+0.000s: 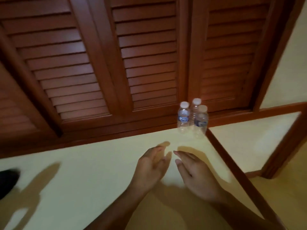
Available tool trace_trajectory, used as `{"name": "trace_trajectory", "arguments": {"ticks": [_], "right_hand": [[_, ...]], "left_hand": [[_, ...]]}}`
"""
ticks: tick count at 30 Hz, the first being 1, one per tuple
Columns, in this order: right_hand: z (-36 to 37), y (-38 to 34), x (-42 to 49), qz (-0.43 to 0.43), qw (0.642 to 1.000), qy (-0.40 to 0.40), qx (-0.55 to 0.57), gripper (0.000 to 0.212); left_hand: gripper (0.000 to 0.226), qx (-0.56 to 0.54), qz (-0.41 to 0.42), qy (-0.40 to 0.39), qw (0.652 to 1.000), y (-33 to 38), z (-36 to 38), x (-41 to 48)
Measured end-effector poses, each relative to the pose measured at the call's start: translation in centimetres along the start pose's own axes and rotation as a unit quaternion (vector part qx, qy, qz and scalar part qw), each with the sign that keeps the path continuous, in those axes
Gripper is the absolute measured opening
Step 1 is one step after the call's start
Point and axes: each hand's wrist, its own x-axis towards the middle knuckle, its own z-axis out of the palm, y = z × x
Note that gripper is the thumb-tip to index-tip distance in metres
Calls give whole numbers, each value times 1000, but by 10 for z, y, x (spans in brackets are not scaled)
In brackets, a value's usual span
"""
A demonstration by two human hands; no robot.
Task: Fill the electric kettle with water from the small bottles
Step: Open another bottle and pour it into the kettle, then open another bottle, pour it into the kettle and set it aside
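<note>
Three small clear water bottles with white caps stand together at the far right corner of a pale yellow counter (83, 171). The left bottle (183, 117) and the right bottle (201, 121) carry blue labels; a third bottle (195, 107) stands behind them. My left hand (150, 166) and my right hand (196, 175) hover over the counter just short of the bottles, palms facing each other, fingers apart, holding nothing. The kettle is hard to make out; only a dark object (7, 181) shows at the left edge.
Brown louvred wooden doors (146, 55) rise right behind the counter. A dark wooden edge strip (232, 165) runs along the counter's right side, with a lower pale surface (249, 143) beyond it. Shadows of my arms fall on the counter at left.
</note>
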Motion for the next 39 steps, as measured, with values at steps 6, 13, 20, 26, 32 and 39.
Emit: {"name": "trace_trajectory", "arguments": {"ticks": [6,13,20,26,32,39], "right_hand": [[66,-103,-9,-118,988,-81,58,41],[141,-236,-68,-269,928,-184,179,41],[204,-369,-136,-389,858,-223,250,38],[273,-480,-162,-409,855,-224,229,38],[362,-554,-158,-390,889,-230,71,52],[409,-570,-162,-345,908,-234,-47,63]], "left_hand": [[68,92,-23,86,992,-35,-108,-100],[51,173,-99,186,962,-52,-201,-269],[40,212,-165,328,906,-57,-296,-422],[37,221,-182,412,865,-96,-403,-472],[35,153,-208,475,841,-177,-508,-465],[82,71,-241,457,853,-231,-550,-439]]}}
